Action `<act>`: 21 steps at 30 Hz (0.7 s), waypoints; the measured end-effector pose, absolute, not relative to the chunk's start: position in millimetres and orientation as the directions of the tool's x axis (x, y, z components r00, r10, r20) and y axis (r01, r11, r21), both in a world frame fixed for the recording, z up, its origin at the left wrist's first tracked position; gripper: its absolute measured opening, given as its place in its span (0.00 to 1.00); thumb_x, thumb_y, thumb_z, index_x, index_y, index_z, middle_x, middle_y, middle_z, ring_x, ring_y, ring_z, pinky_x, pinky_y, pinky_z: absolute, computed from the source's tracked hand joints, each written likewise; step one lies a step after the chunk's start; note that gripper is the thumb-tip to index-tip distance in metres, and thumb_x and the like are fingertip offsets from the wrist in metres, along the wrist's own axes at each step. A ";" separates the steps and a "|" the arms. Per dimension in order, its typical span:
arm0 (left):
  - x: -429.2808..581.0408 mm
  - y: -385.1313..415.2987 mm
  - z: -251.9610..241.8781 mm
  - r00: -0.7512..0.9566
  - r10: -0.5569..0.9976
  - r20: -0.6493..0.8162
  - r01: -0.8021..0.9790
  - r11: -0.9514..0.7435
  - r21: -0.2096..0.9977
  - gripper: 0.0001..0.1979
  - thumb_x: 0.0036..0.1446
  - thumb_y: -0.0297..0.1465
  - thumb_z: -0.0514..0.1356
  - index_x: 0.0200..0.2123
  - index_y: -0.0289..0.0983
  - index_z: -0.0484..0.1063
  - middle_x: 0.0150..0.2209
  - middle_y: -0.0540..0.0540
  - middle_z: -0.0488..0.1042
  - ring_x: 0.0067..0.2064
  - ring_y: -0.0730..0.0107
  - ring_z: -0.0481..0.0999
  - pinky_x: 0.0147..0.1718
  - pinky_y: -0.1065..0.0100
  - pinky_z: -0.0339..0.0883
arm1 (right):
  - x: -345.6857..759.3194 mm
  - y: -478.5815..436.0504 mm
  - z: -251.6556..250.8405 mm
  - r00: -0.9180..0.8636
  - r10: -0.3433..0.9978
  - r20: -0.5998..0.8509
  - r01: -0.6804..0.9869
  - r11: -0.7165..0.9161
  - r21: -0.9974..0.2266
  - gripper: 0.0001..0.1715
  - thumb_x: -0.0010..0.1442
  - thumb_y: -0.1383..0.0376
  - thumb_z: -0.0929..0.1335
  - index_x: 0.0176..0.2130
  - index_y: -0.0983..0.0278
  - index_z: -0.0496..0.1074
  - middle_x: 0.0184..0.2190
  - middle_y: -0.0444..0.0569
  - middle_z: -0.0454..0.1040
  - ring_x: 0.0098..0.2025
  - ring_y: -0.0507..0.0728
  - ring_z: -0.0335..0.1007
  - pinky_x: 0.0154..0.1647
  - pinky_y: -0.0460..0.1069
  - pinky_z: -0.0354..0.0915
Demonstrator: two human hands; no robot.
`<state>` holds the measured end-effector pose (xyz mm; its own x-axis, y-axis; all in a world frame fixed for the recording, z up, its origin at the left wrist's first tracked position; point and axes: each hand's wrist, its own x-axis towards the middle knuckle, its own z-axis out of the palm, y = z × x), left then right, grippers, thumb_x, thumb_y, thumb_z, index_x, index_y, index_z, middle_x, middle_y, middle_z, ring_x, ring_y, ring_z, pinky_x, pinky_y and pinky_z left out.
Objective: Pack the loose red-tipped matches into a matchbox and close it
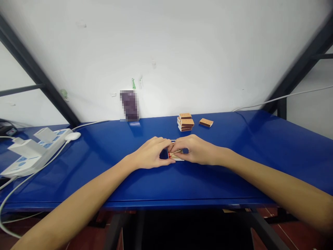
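The left hand (151, 152) and the right hand (197, 150) meet at the middle of the blue tabletop (234, 166), and between them lies a small matchbox (176, 155), resting flat on the surface and mostly covered by fingers. What shows of it is a pale, whitish tray, pulled open, with a row of thin light-wood matches (172, 153) lying lengthwise inside, their red heads pointing toward the left grip. The left grip is curled shut around the box's near end, thumb underneath the view and fingers arched over the top. The right grip is clenched on the other end, thumb and forefinger pressed together over the sticks; whether it pinches a single match or only the tray cannot be told. Both wrists rest low on the tabletop. Beyond the right grip, well apart, stands a stack of matchboxes (185, 122) with orange-brown printed faces and pale sides, and just to the right of that stack lies a lone matchbox (206, 122) of the same look. Far out from the left grip sits a white power strip (33, 152) with blue markings.
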<state>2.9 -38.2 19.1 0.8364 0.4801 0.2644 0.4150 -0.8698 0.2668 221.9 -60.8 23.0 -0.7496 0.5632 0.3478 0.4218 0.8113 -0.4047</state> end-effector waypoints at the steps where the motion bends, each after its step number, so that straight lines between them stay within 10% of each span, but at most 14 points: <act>1: 3.0 -38.4 19.3 0.836 0.482 0.263 0.416 -0.868 0.270 0.15 0.59 0.43 0.62 0.35 0.38 0.65 0.34 0.51 0.73 0.35 0.67 0.70 0.41 0.64 0.60 | 221.6 -61.2 23.1 -0.749 0.564 0.347 0.420 0.810 -0.410 0.09 0.63 0.70 0.67 0.36 0.63 0.78 0.36 0.48 0.80 0.34 0.54 0.75 0.37 0.48 0.69; 21: 1.7 -40.8 18.0 0.903 0.380 0.201 0.365 -0.925 0.109 0.27 0.62 0.37 0.57 0.63 0.39 0.62 0.47 0.41 0.72 0.46 0.58 0.71 0.46 0.61 0.64 | 248.3 -36.6 20.9 -0.629 0.661 0.409 0.633 0.741 -0.223 0.10 0.61 0.68 0.65 0.36 0.64 0.77 0.32 0.48 0.78 0.33 0.56 0.72 0.35 0.51 0.65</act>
